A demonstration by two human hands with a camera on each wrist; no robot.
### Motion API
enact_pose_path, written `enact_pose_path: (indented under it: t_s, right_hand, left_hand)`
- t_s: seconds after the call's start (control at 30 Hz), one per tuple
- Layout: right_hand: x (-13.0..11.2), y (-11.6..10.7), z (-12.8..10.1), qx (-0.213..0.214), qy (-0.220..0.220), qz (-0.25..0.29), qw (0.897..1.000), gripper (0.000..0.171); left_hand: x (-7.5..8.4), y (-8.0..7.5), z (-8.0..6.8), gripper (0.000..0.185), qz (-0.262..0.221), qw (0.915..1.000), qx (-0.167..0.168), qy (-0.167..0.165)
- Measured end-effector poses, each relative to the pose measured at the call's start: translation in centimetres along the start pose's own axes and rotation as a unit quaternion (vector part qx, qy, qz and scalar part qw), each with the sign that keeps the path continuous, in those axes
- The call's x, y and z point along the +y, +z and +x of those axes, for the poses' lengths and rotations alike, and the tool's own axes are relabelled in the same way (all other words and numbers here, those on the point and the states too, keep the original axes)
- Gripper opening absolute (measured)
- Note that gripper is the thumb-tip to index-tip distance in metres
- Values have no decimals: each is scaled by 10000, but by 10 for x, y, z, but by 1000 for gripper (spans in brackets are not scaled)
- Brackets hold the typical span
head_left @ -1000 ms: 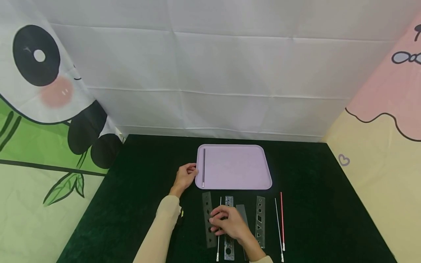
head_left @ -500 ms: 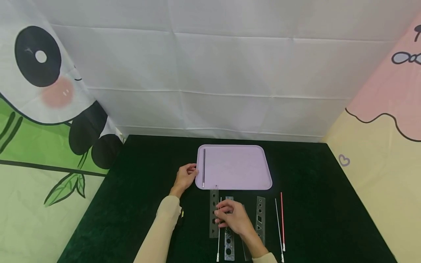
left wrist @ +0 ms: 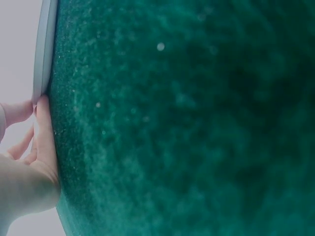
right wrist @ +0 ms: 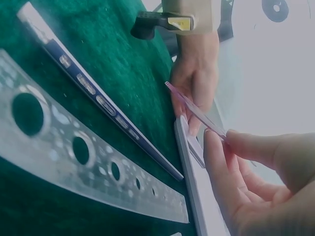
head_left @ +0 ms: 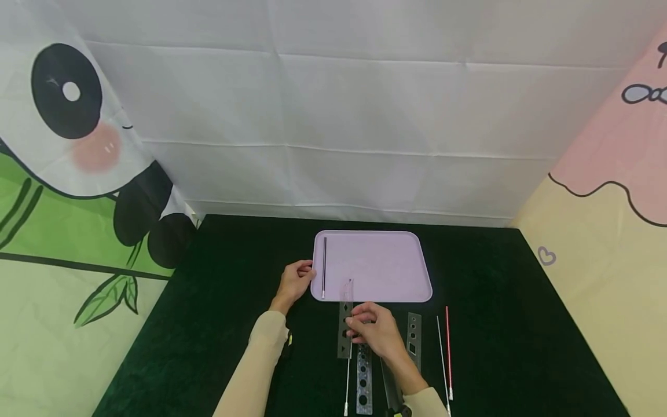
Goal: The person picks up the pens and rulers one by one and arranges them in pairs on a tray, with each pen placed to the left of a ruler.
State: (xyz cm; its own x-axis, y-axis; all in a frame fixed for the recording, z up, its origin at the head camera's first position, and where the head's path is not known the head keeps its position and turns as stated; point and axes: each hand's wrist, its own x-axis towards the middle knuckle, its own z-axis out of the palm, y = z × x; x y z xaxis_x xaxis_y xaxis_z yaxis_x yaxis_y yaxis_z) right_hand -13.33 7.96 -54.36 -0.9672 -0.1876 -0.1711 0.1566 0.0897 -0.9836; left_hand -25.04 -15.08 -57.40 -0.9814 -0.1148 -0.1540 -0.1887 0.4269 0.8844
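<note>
My left hand (head_left: 293,285) pinches the left rim of a light purple tray (head_left: 385,263); in the left wrist view its thumb and finger meet at the tray's edge (left wrist: 43,54). A thin black stick with a silver end (head_left: 324,266) lies along the tray's left side. Between thumb and fingertips, my right hand (head_left: 380,333) holds a clear stencil ruler (head_left: 344,327) with cut-out shapes. Its far end overlaps the tray's front edge in the head view. The right wrist view shows the ruler (right wrist: 197,113) tilted, above the cloth.
Below the right hand lie a slim pencil-like stick (head_left: 347,388), a ruler with round holes (head_left: 364,382) and a plain strip (head_left: 391,385). Farther right are another stencil ruler (head_left: 414,336), a white stick (head_left: 442,359) and a red stick (head_left: 449,353), on dark green cloth (head_left: 495,313).
My right hand has carried the stencil ruler from the left end of the row forward and slightly right, until it overlaps the tray's front. The left hand stays at the tray's rim.
</note>
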Motion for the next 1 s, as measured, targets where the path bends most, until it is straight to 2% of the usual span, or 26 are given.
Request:
enact_pose_path:
  t_s: [0.27, 0.6, 0.87, 1.0]
  right_hand:
    - [-4, -6, 11, 176, -118, -89, 9997, 23]
    - [-9, -11, 28, 626, -221, -77, 9978, 24]
    - [-35, -12, 28, 713, -237, -32, 9972, 24]
    - [-26, -13, 39, 749, -285, -48, 9968, 25]
  left_hand:
    - [-2, 0, 1, 36, 19, 10000, 0, -59]
    - [-4, 2, 3, 35, 51, 10000, 25, -4]
    - [-3, 3, 2, 36, 6, 10000, 5, -5]
    - [-3, 3, 1, 36, -21, 10000, 11, -19]
